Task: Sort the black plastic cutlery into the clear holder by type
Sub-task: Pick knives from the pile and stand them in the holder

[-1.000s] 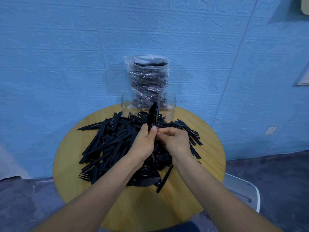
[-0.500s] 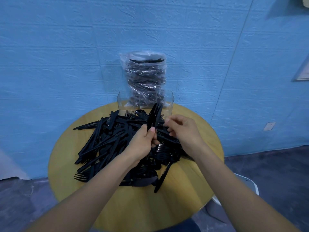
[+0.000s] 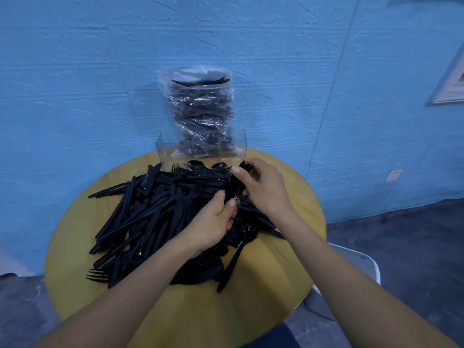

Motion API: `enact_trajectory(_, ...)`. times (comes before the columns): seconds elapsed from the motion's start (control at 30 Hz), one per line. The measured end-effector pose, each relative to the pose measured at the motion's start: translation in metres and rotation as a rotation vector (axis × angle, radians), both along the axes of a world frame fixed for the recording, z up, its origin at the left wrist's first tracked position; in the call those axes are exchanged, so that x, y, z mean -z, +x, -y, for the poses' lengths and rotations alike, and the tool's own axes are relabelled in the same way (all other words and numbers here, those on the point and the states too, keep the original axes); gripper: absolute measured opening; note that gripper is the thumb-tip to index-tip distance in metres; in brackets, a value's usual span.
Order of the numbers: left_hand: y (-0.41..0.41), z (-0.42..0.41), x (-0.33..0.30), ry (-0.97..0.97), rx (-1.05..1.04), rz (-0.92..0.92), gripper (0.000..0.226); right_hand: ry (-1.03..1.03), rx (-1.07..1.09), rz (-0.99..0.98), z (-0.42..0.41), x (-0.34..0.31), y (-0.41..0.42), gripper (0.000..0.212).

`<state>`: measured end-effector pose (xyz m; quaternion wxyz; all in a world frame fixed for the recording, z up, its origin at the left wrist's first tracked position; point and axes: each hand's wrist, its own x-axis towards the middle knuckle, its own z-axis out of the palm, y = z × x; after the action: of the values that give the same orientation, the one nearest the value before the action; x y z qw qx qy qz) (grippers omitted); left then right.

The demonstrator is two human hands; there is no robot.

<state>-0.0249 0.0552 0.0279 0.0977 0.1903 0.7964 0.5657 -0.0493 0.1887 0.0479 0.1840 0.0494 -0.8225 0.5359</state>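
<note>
A big heap of black plastic cutlery (image 3: 155, 212) covers the round wooden table (image 3: 251, 305): forks, knives and spoons mixed together. The clear holder (image 3: 173, 153) with three compartments stands at the table's far edge. Over the heap's right side my left hand (image 3: 211, 224) grips the lower end of a small bundle of black spoons (image 3: 234, 184). My right hand (image 3: 263, 187) holds the bundle's upper end, fingers curled around it just in front of the holder's right compartment.
A clear plastic bag of more black cutlery (image 3: 200, 106) stands behind the holder against the blue wall. A white chair (image 3: 356, 262) sits at the table's right. A single black utensil (image 3: 231, 264) sticks out of the heap toward me.
My right hand has come back from the heap's right side and closed on the top of the bundle. Both hands and the bundle have moved right, and the bundle leans right.
</note>
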Motion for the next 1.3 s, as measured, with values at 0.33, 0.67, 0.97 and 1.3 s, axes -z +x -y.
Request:
enact_trajectory(0.33, -0.033, 0.004, 0.010, 0.008, -0.230, 0.039, 0.021, 0.347, 0.264, 0.407, -0.076, 0.047, -0.035, 0.030)
enact_trajectory(0.67, -0.036, -0.004, 0.013, 0.041, -0.222, 0.051, 0.019, 0.564, 0.265, 0.410, -0.073, 0.067, -0.035, 0.030)
enact_trajectory(0.97, -0.041, -0.006, 0.008, 0.019, -0.233, 0.041, 0.020, 0.464, 0.298, 0.383, -0.074, 0.061, -0.072, 0.031)
enact_trajectory(1.3, -0.050, -0.019, 0.009, 0.013, -0.211, 0.043, 0.019, 0.566, 0.324, 0.215, -0.079, 0.054, -0.075, 0.023)
